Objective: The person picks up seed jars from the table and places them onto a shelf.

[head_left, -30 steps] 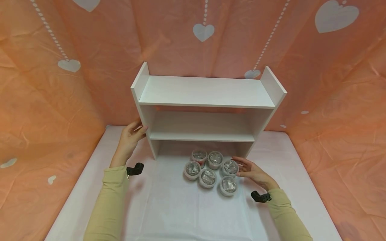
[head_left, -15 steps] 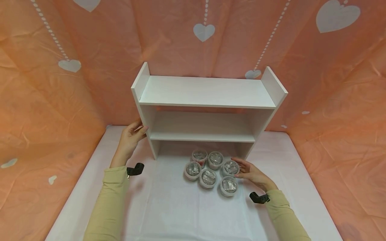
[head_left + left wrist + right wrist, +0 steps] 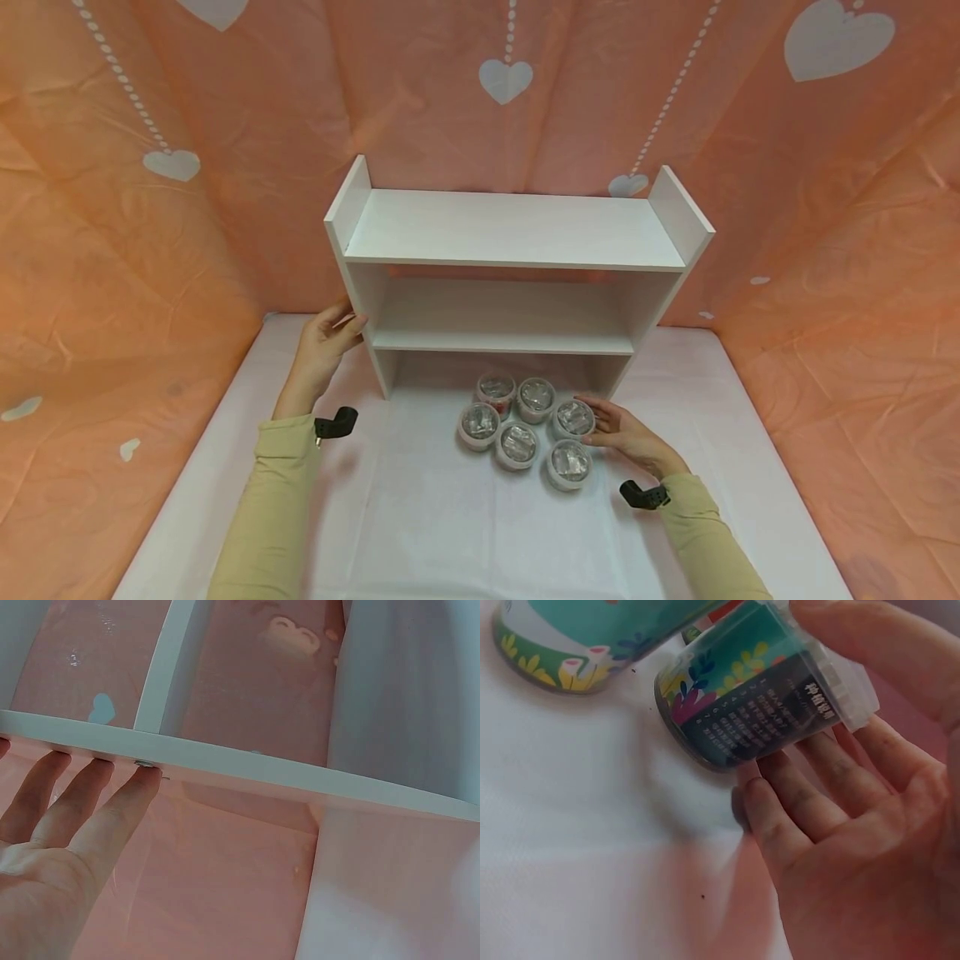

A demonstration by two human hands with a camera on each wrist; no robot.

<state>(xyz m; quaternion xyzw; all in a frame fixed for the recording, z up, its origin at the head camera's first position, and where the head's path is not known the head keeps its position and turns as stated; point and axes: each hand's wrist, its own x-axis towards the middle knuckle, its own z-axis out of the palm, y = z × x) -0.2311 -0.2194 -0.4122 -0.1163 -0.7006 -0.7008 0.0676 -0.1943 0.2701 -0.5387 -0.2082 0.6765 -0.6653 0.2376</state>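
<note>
Fingers of the right hand (image 3: pixel 633 437) grip a tub (image 3: pixel 573 418), best held level by its sides, while the left hand (image 3: pixel 322 348), fingers fairly straight, touches the shelf (image 3: pixel 517 229).

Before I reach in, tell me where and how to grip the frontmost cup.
Probably best from the near side, pinching the frontmost cup across the left and right of its round wall. It stands upright, and another cup, with the right hand at it, crowds its far side.

Six round lidded tubs (image 3: pixel 517 443) close together before the white shelf (image 3: pixel 504 310).
</note>
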